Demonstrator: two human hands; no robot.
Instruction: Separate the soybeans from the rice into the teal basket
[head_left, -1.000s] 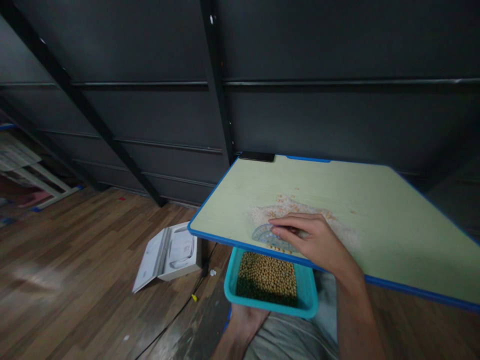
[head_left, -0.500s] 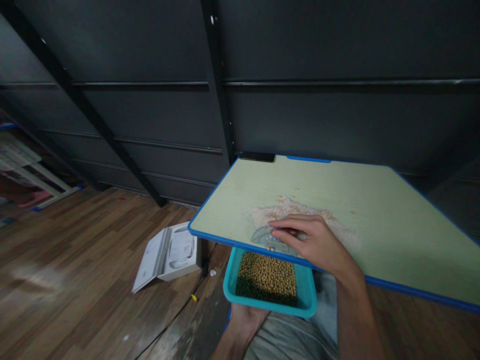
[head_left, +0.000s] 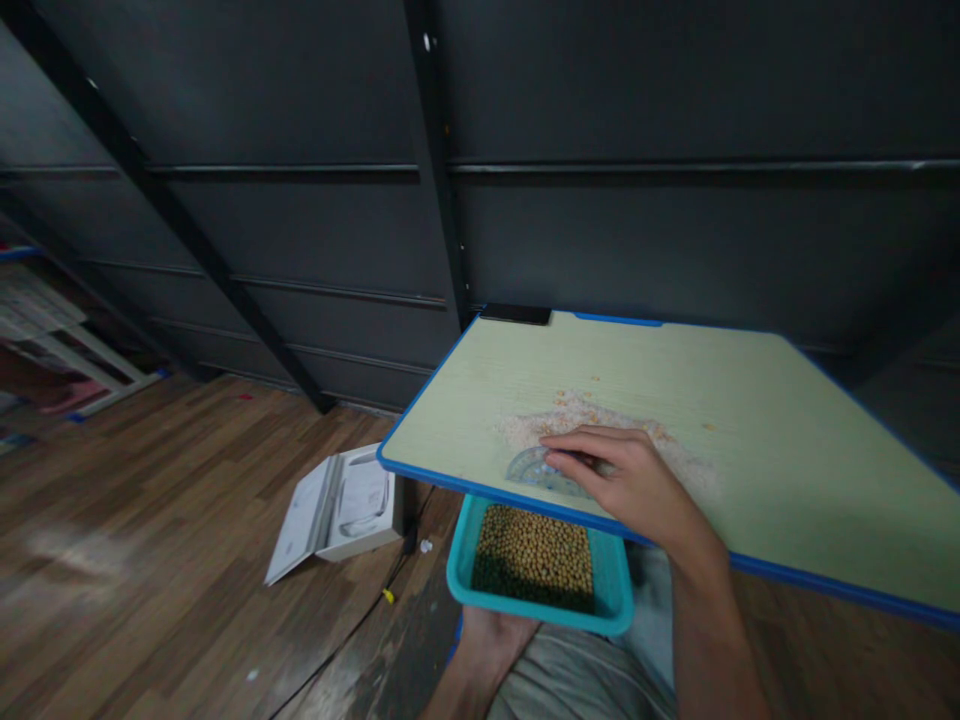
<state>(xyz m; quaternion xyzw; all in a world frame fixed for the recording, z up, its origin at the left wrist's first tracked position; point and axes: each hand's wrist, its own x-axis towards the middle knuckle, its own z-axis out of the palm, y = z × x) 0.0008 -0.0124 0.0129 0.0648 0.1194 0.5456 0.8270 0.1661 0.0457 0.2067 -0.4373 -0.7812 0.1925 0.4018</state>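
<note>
My right hand (head_left: 626, 475) is closed in a pinch on a clear plastic protractor (head_left: 527, 466), which lies near the table's front edge. Just beyond it spreads a pale heap of rice-like grains (head_left: 517, 430), dotted with yellowish beans. Below that edge my left hand (head_left: 491, 635) supports a turquoise basin (head_left: 458, 560) from underneath; most of its fingers are hidden by the basin. Round tan beans (head_left: 536, 550) fill much of the basin, and the near part lies in shadow.
The pale green table (head_left: 750, 400) has a blue rim. A black flat object (head_left: 515, 314) rests at its far left corner, close to a dark panelled wall (head_left: 315, 230). On the wooden floor stand an opened white box (head_left: 375, 535) and a black cable (head_left: 349, 635).
The couple of beans at the table's front edge beside the protractor are gone from there. The protractor and my right hand have shifted very slightly; my left hand and the basin stay put.
</note>
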